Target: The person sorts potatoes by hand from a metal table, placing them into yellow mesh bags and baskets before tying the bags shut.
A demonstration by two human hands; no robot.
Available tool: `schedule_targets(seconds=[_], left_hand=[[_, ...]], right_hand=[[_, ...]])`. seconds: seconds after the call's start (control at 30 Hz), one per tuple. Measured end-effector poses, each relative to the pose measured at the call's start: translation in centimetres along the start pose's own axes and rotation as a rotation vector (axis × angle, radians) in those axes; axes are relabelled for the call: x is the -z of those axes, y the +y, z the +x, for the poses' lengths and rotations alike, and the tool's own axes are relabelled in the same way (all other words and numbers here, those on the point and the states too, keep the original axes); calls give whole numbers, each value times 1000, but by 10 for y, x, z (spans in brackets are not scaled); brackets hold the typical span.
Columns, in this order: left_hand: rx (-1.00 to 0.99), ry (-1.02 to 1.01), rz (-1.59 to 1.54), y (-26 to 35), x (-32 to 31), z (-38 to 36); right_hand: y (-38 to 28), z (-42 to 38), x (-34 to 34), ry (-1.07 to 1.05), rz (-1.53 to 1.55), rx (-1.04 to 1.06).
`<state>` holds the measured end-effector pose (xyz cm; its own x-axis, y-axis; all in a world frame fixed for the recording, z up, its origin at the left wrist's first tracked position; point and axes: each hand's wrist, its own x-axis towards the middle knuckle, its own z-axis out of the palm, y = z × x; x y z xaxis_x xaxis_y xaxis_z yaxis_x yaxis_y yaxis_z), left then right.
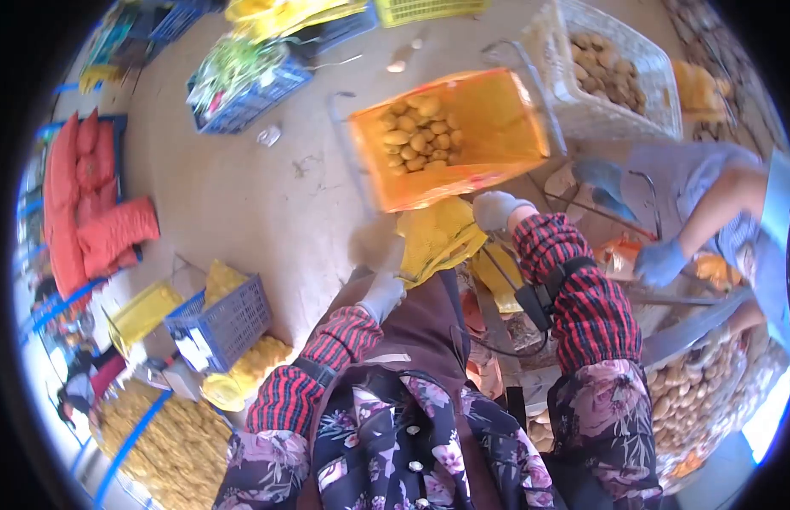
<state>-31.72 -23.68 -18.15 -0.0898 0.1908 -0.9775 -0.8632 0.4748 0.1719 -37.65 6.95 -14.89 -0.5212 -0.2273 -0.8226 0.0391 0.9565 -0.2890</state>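
A yellow mesh bag (442, 238) hangs between my two gloved hands, in front of my lap. My left hand (383, 296) is closed at the bag's lower left edge. My right hand (499, 210) is closed at its upper right corner, close to the orange bag's rim. Just beyond stands an orange bag (497, 127), held wide in a metal frame (337, 140), with several potatoes (420, 132) inside. A brownish blur (376, 242) above my left hand is too smeared to name.
A co-worker's gloved hand (661, 262) is at the right, near a large heap of potatoes (693, 387). A white crate (667, 93) of potatoes stands upper right. Blue crates (233, 327) and red sacks (119, 234) lie left. Loose potatoes (397, 66) are on the floor.
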Motion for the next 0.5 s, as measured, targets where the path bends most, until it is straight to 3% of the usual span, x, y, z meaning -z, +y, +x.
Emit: schedule_targets(seconds=[0.07,0.13,0.17,0.2,0.23,0.3,0.37,0.43,0.47,0.5], left_hand=[[-166,-84,-117,-41,24,5],[-427,-120,-137,-91,40,8],[-613,35,232,-104,41,1],[-477,124,68,-98,44,-27],[-397,110,22,-97,54,-43],[-277,148,-146,-105,78,-78],[-250,188,-271,-126,105,-98],[-343,254,-318,-157,146,-117],[-368,275,-375,-171,167,-128],[-357,242,-491,-187,191,-145]], right_hand=[[-35,-21,5,89,-58,71],[-54,5,-19,34,-430,278],[-60,26,-38,36,-537,292],[-70,34,-57,185,-508,254],[-75,37,-59,332,-560,491],[-116,59,-61,219,-317,198],[-165,45,-43,138,-104,234],[-214,39,-47,271,-164,396],[-246,39,-48,289,-72,384],[-274,43,-48,122,208,219]])
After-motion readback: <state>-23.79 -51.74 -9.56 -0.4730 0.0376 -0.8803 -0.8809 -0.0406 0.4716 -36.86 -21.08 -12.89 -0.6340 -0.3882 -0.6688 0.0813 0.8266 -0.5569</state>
